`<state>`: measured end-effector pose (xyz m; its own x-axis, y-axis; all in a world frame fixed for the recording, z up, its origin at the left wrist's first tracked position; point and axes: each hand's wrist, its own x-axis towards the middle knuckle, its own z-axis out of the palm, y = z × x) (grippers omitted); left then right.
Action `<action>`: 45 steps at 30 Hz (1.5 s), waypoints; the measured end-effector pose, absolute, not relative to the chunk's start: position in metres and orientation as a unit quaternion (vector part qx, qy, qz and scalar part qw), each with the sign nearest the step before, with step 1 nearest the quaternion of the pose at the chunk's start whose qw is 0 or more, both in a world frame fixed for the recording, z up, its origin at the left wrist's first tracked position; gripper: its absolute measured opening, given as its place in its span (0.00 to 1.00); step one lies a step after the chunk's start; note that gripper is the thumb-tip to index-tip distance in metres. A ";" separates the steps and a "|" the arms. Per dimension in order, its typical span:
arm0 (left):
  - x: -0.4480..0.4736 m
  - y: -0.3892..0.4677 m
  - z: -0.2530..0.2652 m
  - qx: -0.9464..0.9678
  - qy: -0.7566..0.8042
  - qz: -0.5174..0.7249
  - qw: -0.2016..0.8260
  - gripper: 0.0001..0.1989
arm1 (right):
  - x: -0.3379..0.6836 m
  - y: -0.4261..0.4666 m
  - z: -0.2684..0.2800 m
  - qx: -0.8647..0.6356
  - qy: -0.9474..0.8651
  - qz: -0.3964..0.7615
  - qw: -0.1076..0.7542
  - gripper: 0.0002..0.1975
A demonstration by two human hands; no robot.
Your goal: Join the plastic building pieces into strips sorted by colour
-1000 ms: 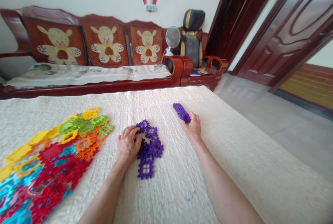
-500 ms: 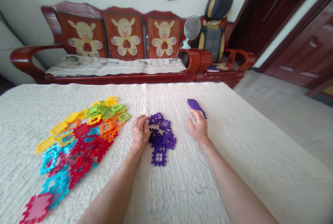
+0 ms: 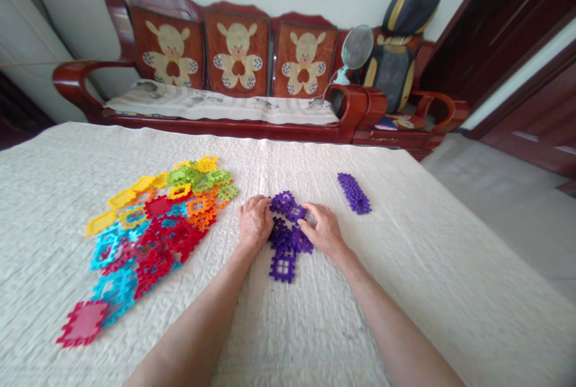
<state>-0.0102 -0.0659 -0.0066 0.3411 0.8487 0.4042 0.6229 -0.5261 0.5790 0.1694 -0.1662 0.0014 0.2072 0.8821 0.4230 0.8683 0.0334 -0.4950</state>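
A small pile of purple interlocking plastic tiles (image 3: pixel 282 268) lies in the middle of the table, some with window-like crossbars and notched edges. At the pile's left edge is my left hand (image 3: pixel 255 222), its fingers bent and closed against a purple tile; the fingertips are partly hidden. My right hand (image 3: pixel 324 231) reaches in from the right, thumb and forefinger apart, touching the edge of a window-patterned purple tile (image 3: pixel 296 213). Farther right, a neat stack of purple tiles (image 3: pixel 354 193) lies tipped over in a slanting row, with no hand on it.
A large heap of mixed tiles (image 3: pixel 157 237) in red, blue, yellow, orange and green spreads over the left side. A cream quilted cloth (image 3: pixel 405 291) covers the table. Beyond its far edge stand a wooden sofa (image 3: pixel 225 126), a small fan (image 3: pixel 357 48) and a massage chair pad (image 3: pixel 389 75).
My right hand has left the purple stack on the right and moved left to the purple pile. The left hand stays by the pile. The whole view has shifted slightly.
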 end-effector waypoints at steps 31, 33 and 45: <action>-0.010 -0.067 -0.004 0.804 0.453 0.355 0.149 0.15 | 0.206 -0.191 0.030 -0.709 -0.664 0.060 0.229 0.25; -0.010 -0.067 -0.004 0.805 0.452 0.354 0.149 0.15 | 0.207 -0.191 0.031 -0.684 -0.687 0.079 0.230 0.29; -0.011 -0.066 -0.005 0.809 0.452 0.346 0.144 0.15 | 0.185 -0.190 0.015 -0.832 -0.520 -0.018 0.191 0.23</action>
